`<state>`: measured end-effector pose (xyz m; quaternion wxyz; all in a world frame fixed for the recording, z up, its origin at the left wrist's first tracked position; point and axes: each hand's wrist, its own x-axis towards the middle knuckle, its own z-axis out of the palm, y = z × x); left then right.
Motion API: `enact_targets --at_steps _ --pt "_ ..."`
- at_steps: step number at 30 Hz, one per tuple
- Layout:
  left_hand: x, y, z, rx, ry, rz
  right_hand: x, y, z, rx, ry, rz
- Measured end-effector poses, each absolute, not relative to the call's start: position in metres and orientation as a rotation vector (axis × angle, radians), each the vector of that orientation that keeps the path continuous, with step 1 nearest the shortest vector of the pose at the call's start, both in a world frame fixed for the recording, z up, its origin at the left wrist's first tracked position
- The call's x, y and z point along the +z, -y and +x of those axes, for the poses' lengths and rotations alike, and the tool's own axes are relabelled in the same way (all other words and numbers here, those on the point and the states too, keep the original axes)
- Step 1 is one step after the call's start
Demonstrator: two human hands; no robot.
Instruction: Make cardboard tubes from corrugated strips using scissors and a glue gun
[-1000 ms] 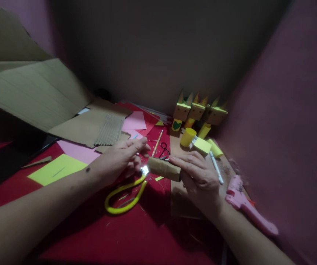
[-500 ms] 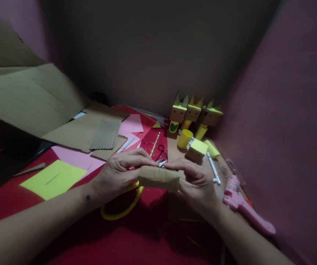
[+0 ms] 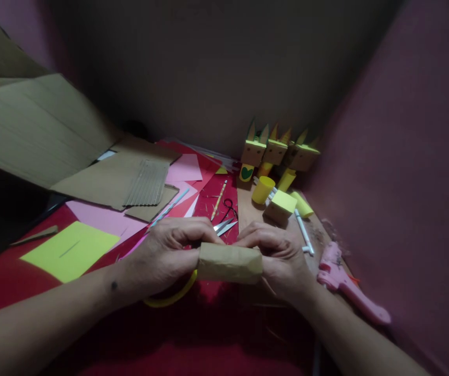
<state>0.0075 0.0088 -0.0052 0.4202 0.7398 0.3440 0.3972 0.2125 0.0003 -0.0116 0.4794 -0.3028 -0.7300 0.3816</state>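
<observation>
The left hand (image 3: 165, 256), a second earlier loose beside the brown cardboard piece (image 3: 230, 262), had closed on its left end. The piece (tilted down rightward before) came nearer level, and most of the yellow loop (image 3: 177, 298) became hidden.

Your red tabletop (image 3: 185, 360) carries a yellow-green sheet (image 3: 70, 261) and pink paper (image 3: 107, 219) on your left, a patterned pencil (image 3: 219, 200) and dark scissor handles (image 3: 231, 211) near the middle, and a flat brown cardboard sheet (image 3: 244, 201) on your right.

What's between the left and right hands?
Head view: a brown cardboard piece, left hand at one end, right hand at the other; scissor blades show just beyond.
</observation>
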Motion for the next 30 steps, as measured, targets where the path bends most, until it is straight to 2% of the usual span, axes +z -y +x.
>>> enact_targets --at_steps 8,15,18,22,30 --pt "-0.005 -0.011 0.018 0.877 -0.870 1.469 -0.013 0.002 0.210 0.840 1.770 -0.805" --pt "-0.011 -0.008 0.011 1.020 -0.850 1.755 -0.016 0.000 0.204 1.082 1.675 -0.883" --pt "-0.009 -0.007 0.007 1.072 -0.795 1.917 -0.013 -0.001 0.207 0.943 1.792 -0.856" --pt "-0.005 -0.005 0.006 1.028 -0.702 2.110 -0.009 0.000 0.212 0.669 2.110 -0.587" --pt "-0.011 -0.007 0.007 1.070 -0.768 2.110 -0.006 0.003 0.214 0.620 2.079 -0.573"
